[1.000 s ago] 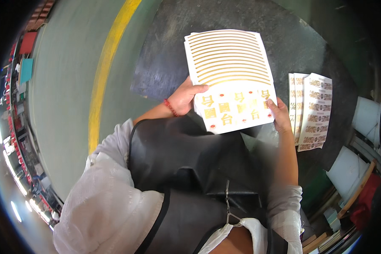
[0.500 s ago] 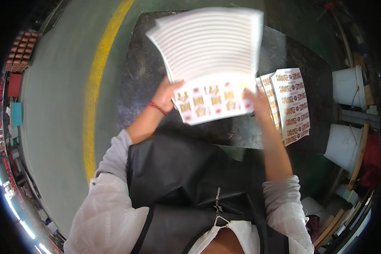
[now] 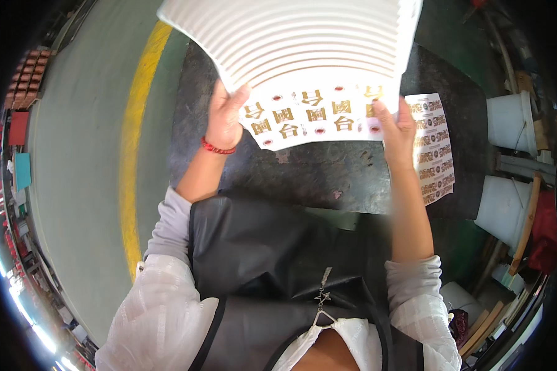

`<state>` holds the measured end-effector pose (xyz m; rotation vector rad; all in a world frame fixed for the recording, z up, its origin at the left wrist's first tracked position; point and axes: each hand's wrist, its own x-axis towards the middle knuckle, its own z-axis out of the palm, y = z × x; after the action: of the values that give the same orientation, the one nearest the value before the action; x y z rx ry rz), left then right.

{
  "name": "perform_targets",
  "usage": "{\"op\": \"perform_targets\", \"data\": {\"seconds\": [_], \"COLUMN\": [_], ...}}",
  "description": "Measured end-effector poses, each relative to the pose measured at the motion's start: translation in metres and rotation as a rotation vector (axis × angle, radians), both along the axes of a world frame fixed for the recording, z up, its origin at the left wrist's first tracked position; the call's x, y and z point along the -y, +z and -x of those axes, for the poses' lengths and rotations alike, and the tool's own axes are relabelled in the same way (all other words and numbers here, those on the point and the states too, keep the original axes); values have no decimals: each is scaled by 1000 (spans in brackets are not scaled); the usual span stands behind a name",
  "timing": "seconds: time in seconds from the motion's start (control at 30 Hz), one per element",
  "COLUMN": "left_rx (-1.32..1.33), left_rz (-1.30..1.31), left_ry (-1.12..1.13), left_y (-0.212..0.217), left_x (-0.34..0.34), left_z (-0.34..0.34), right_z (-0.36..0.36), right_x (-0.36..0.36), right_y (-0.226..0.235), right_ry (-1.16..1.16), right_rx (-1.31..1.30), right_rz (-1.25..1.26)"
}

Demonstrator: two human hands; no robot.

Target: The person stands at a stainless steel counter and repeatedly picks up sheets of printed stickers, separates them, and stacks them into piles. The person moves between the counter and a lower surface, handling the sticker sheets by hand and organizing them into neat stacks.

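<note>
A worker's left hand (image 3: 224,120) and right hand (image 3: 398,133) clamp fingers on opposite edges of gold-printed sheets (image 3: 315,116) over a dark worktop (image 3: 309,176), visible below their lower edge; patterned sheets (image 3: 435,148) lie at right.

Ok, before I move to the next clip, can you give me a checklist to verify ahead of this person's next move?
1. Left hand gripping the white sheets: ok, at the left edge.
2. Right hand gripping them: ok, near the lower right corner.
3. Sheets fully in view: not ok, the far edge runs past the picture's top.
4. Near edge away from the black apron: ok, table shows between.
5. Printed paper on the table neatly stacked: cannot tell, it is partly hidden.
</note>
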<state>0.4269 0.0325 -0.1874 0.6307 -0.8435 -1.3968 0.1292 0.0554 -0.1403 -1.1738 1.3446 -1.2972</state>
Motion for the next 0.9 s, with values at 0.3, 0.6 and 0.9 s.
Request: {"op": "perform_targets", "data": {"seconds": [0.3,0.6,0.9], "left_rx": [50,-41,-85], "left_rz": [-739,-801,-736], "left_ry": [-332,-166,-178], "left_y": [-96,-69,-61], "left_x": [-15,-23,-23], "left_z": [-13,-10,-4], "right_z": [19,-11,-85], "right_x": [-14,-14,-48], "right_y": [-148,-94,-85], "right_ry": [32,298,578], "right_rx": [-154,-1383,-1196], "right_rz": [-568,83,339]}}
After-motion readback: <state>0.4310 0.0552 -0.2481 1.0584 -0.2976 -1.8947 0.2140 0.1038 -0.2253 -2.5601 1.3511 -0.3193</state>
